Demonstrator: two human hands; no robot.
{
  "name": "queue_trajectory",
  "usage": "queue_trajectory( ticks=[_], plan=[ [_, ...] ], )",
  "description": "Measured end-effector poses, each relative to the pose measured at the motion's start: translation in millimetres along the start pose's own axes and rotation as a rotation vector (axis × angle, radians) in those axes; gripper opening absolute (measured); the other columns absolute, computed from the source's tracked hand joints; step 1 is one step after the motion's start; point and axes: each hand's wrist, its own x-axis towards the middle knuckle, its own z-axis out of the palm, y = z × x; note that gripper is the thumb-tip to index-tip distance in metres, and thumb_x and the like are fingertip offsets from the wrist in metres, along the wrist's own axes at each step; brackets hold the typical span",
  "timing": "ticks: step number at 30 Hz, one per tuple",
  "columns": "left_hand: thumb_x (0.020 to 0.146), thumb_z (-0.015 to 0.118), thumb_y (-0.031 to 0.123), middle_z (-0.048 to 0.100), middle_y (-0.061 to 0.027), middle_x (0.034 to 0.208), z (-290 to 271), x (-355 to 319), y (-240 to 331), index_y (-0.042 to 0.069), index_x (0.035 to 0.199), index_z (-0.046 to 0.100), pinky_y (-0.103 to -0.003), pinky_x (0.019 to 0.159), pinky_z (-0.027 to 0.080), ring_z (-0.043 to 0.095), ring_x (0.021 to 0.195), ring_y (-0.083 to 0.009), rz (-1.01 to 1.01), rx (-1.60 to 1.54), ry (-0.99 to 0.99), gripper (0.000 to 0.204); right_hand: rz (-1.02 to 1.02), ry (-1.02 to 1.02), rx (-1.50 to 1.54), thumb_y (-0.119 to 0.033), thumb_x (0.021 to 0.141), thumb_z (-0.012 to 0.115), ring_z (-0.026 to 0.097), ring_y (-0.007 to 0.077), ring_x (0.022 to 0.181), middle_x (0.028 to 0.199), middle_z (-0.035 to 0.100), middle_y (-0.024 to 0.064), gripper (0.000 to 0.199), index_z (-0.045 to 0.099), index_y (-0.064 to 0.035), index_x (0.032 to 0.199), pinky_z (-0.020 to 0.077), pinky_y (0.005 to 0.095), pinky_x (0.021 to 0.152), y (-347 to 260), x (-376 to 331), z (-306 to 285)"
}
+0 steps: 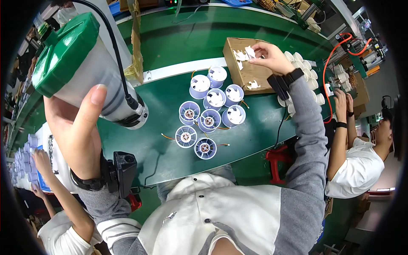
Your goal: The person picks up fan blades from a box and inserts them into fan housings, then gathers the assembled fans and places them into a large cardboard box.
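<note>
My left hand (78,131) is raised and grips a power tool (83,70) with a green cap, a grey-white body and a black cable. My right hand (270,55) reaches into an open cardboard box (242,70) and pinches small white fan blades (250,52); more white blades lie in the box. On the green bench (250,131) between my hands stands a cluster of several pale round fan housings (210,114). Some have white blades fitted, others show a bare motor with thin wires.
White round cups (306,70) are stacked right of the box. A person in a white shirt (355,170) works at the right, another person's arm (51,178) at lower left beside more housings (23,159). An orange cable (329,63) hangs at right.
</note>
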Motion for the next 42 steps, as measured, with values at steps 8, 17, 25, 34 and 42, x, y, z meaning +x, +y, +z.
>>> queue_trajectory(
  ticks=[8,17,25,34,42],
  plan=[
    [0.069,0.066,0.007,0.051,-0.0117,0.104,-4.6,-2.1,-6.1,-0.003,0.11,0.042,-0.029,0.085,0.036,0.05,0.096,-0.0184,0.024,0.016,0.009,0.048,-0.19,-0.137,1.678,-0.029,0.068,0.069,0.052,0.0144,0.07,0.094,0.053,0.0086,0.053,0.046,0.003,0.102,0.0434,0.0249,0.059,-101.5,-86.1,18.8],
    [0.076,0.06,0.013,0.046,-0.016,0.11,0.9,-7.6,2.1,-0.004,0.112,0.038,-0.032,0.092,0.031,0.044,0.105,-0.0225,0.004,0.122,-0.119,0.045,-0.381,0.03,0.159,-0.027,0.057,0.074,0.052,0.0227,0.079,0.087,0.051,0.0075,0.044,0.052,-0.0034,0.088,0.0421,0.0312,0.067,-133.3,-69.1,41.4],
    [0.076,0.06,0.012,0.047,-0.0143,0.108,0.6,-12.8,3.7,-0.002,0.112,0.04,-0.032,0.092,0.031,0.045,0.103,-0.0213,0.027,0.121,-0.177,0.043,-0.476,-0.118,0.066,-0.026,0.055,0.074,0.049,0.0266,0.082,0.087,0.05,0.0075,0.045,0.052,-0.0054,0.088,0.0402,0.0348,0.069,-141.5,-59.5,63.2],
    [0.076,0.06,0.012,0.047,-0.0137,0.109,-22.9,-8.1,-16.5,-0.001,0.111,0.04,-0.033,0.092,0.031,0.045,0.103,-0.0216,0.025,0.103,-0.166,0.042,-0.479,-0.076,0.037,-0.027,0.053,0.074,0.049,0.0271,0.08,0.087,0.049,0.0072,0.047,0.051,-0.0055,0.088,0.0398,0.0349,0.067,-143.2,-57.8,65.4],
    [0.076,0.06,0.013,0.047,-0.0143,0.109,2.9,-10.2,4.1,-0.002,0.111,0.041,-0.034,0.092,0.032,0.046,0.104,-0.0221,0.016,0.158,-0.223,0.043,-0.46,-0.115,-0.02,-0.027,0.053,0.074,0.049,0.0265,0.08,0.087,0.048,0.0066,0.045,0.054,-0.0058,0.088,0.0398,0.0346,0.067,-143.2,-54.4,67.1]
  ],
)
